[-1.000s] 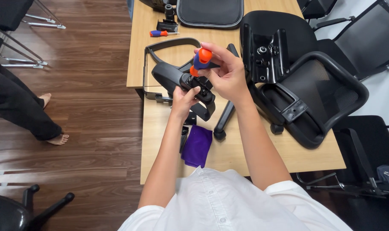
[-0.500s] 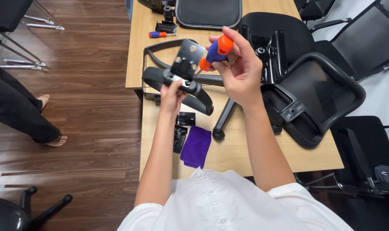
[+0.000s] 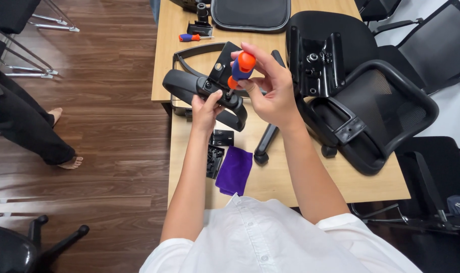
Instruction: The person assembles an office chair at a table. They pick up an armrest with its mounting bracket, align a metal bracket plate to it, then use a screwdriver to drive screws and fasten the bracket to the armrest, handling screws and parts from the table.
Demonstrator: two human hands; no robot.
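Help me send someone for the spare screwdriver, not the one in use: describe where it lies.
Start at the wooden table and look to its far end, by the black seat cushion. The spare screwdriver lies flat there, left of the cushion. Unlike the screwdriver in the right hand, nobody touches it.

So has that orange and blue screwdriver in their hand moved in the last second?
Yes. The screwdriver in the right hand has tipped more upright, its tip now down on the black armrest, judged against the purple cloth on the table.
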